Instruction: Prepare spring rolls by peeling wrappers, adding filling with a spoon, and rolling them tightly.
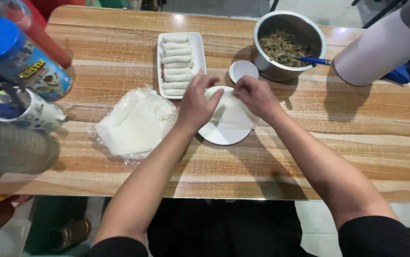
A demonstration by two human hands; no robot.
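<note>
wrapper (231, 114): thin, white, lying on round white plate (219, 135) | left hand (196, 103) and right hand (257, 96): each grip seemingly pinching its far edge | surface (333, 128): wood-grain

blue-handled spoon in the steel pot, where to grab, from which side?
Grip the blue handle where it crosses the steel pot rim, coming from the right. The bowl end is buried in the brown filling, while the handle lies nearly level and sticks out past the rim, bare above the wooden table. Likely an easy pinch from above.

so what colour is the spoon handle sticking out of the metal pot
Blue, seen in the head view: the spoon handle.
</note>
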